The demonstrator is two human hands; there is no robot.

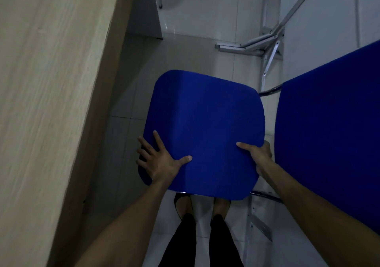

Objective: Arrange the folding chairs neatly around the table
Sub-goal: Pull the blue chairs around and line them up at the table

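We look straight down on a blue chair seat (pixel 203 135) held over the tiled floor (pixel 191 46), just beside the wooden surface (pixel 51 81) at left. Our left hand (pixel 162 164) lies spread on the seat's near-left corner, fingers straight, thumb on top. Our right hand (pixel 260 155) grips the near-right edge, thumb above and fingers curled under. A second blue chair (pixel 329 133) stands just beside it at right. Grey metal legs (pixel 267 40) show beyond.
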